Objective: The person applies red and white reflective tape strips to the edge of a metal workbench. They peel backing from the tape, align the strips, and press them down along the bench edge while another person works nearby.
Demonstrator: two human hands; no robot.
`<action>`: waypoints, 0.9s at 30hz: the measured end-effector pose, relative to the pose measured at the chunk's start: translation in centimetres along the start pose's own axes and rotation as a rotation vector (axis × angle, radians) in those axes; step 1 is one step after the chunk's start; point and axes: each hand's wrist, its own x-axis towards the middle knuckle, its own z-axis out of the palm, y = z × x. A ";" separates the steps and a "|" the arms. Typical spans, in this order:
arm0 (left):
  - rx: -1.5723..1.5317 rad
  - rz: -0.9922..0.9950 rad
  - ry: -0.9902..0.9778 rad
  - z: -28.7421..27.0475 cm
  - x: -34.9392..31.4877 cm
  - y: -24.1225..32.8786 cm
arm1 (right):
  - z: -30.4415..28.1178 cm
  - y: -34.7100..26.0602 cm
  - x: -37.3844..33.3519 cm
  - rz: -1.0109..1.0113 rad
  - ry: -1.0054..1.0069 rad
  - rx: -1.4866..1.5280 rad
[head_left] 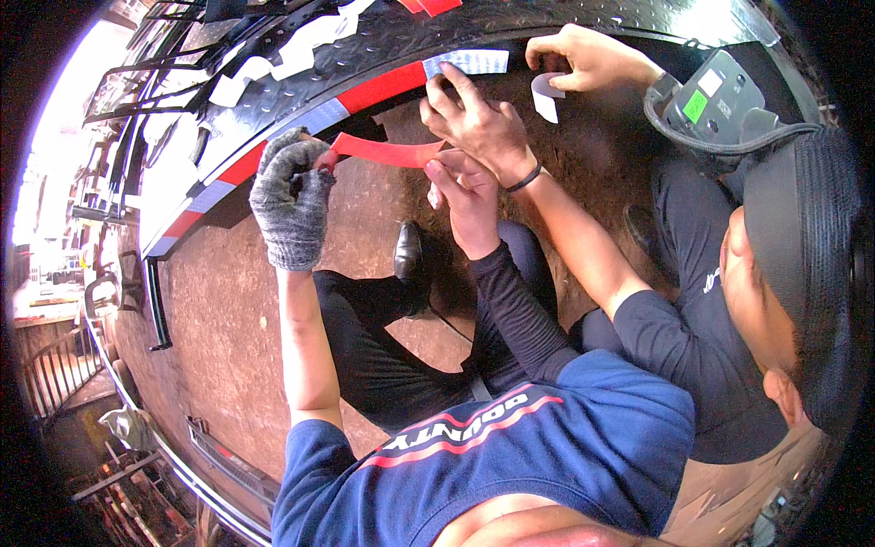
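A short red strip of tape (387, 151) is stretched between my two hands. My left hand (293, 205), in a grey knit glove with a bare fingertip showing, is closed on its left end. My right hand (469, 201), bare below a black sleeve, pinches the right end. Just beyond, red and silver-white tape (378, 85) runs along the edge of a dark metal plate (383, 41). A co-worker's hand (478, 123) touches the white patterned section (469, 62). Their other hand (588, 59) holds a curled white paper strip (545, 98).
White backing strips (296, 55) lie on the plate. The co-worker, in a dark cap (807, 255), crouches close on my right, beside a grey device (715, 100) with a green label. A black metal bar (157, 305) stands at left over the brown floor (210, 319).
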 end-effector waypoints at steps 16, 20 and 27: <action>0.024 -0.050 -0.011 0.1 0.4 0.9 | -0.1 0.2 0.2 -0.003 0.002 -0.029; -0.031 -0.066 0.013 0.3 0.2 0.7 | 0.0 0.1 0.2 -0.002 -0.003 0.001; 0.003 -0.039 0.005 0.2 0.3 0.6 | 0.1 -0.3 0.2 -0.004 0.001 -0.012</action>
